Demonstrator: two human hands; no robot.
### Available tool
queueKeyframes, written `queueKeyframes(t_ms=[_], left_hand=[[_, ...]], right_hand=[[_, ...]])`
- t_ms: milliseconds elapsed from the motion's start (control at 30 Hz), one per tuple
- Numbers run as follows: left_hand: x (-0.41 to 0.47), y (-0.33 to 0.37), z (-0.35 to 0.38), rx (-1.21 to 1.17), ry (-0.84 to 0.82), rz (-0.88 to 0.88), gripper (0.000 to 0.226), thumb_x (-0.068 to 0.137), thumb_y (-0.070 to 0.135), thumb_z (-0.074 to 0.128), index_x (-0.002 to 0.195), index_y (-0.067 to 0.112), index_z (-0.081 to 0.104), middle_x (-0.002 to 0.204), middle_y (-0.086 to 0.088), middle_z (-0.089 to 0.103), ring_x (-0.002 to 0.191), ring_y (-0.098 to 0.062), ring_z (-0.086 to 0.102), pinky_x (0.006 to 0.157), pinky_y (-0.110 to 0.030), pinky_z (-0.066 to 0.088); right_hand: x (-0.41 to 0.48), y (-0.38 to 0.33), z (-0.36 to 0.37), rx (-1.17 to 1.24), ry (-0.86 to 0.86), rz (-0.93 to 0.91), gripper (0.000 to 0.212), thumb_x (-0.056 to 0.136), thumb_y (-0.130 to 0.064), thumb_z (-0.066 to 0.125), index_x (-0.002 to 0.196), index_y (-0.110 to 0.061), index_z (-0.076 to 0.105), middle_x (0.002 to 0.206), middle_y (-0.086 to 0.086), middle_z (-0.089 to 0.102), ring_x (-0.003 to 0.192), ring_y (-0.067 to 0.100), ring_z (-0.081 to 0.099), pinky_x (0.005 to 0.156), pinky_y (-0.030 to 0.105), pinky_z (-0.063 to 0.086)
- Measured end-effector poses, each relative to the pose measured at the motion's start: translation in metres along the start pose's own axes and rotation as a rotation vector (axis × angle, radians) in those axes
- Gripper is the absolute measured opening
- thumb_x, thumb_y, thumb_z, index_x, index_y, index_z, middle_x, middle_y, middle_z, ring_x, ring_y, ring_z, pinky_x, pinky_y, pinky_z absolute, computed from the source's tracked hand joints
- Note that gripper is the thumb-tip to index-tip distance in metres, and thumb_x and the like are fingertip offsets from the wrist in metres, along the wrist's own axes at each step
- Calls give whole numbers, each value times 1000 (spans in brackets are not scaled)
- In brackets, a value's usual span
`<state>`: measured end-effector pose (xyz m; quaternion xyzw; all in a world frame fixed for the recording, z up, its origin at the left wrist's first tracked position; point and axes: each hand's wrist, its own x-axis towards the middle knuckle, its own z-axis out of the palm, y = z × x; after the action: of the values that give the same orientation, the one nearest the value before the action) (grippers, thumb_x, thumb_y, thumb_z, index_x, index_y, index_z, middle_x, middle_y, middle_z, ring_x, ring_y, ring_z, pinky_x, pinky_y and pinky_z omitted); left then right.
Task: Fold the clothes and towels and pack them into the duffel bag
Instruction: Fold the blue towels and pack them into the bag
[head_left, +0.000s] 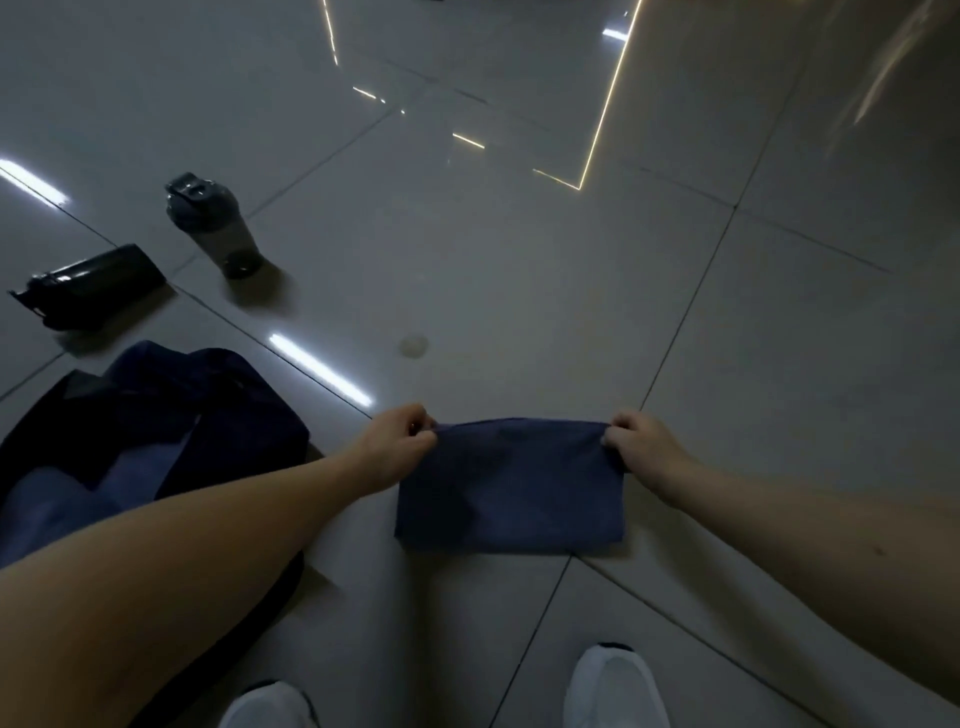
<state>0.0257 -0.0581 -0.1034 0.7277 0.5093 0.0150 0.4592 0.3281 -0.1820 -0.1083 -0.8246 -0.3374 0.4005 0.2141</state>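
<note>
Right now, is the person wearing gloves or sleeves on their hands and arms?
No. The left hand and right hand are bare, no gloves. The left forearm and right forearm are bare too: no sleeves, watch or bracelet show up to the picture's edge.

Matt cloth towel (509, 488), glossy floor tiles (519, 234)

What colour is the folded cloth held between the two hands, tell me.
Dark blue, plain with no pattern; the folded cloth shows best in the head view.

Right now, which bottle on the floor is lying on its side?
The glossy black bottle at far left lies flat; the grey translucent bottle with dark flip lid stands upright.
</note>
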Motion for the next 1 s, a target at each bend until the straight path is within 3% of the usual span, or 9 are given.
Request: queueKeyframes(t_ms=[133,267,367,500,600,667,833,933,1000], left_hand=[[16,-15,12,13,36,-32,18,78,27,51,82,10,55,92,-5,70,85,-28,64,77,-45,55],[23,-25,20,29,92,-75,4,87,23,56,88,19,56,86,-3,65,80,-24,62,75,-42,55],[27,-32,26,39,176,-53,5,87,15,58,91,18,55,87,-3,63,80,-24,60,75,-41,53],[30,-36,33,94,214,-28,17,89,8,58,105,12,56,105,-7,59,94,-28,58,81,-39,50],[28,-37,40,273,266,71,39,90,10,61,128,12,53,139,-7,49,123,-29,50,104,-42,44],[21,-34,47,458,278,155,51,91,19,62,139,13,47,157,-7,32,141,-30,33,117,-44,27],[-2,-43,80,667,100,321,74,97,54,25,158,11,22,167,-6,6,154,-24,3,124,-35,-7],[-3,-59,91,736,-5,324,84,89,67,1,157,19,-10,162,0,-23,150,-16,-23,123,-35,-14],[-1,-69,92,747,-16,338,85,90,71,-1,155,20,-15,161,1,-27,149,-16,-25,123,-34,-15]], right_hand=[[15,-2,16,-17,30,-10,26,92,-6,57,71,-16,45,69,2,47,64,16,42,55,32,31],[25,8,31,-61,63,10,8,96,-14,59,94,-8,54,88,8,58,83,25,53,66,32,37],[26,12,37,-44,77,41,13,95,-12,60,104,-5,54,95,9,59,85,26,53,69,32,39],[20,15,43,-35,101,25,31,94,-7,59,123,-12,50,116,8,57,96,23,54,78,30,42],[16,23,50,-198,145,-9,61,93,-10,61,148,-16,36,146,9,38,122,31,51,98,37,45],[13,25,53,-392,169,-52,74,92,-16,65,155,-16,25,152,11,27,134,33,38,109,40,39],[-1,40,61,-818,129,-479,71,99,-39,47,159,-11,20,165,14,14,150,35,16,123,44,17],[-8,63,71,-934,68,-636,73,96,-50,36,155,-9,32,164,14,23,151,31,19,121,45,15],[-10,76,74,-1016,9,-652,76,96,-55,33,157,-9,27,166,14,18,153,28,11,120,45,11]])
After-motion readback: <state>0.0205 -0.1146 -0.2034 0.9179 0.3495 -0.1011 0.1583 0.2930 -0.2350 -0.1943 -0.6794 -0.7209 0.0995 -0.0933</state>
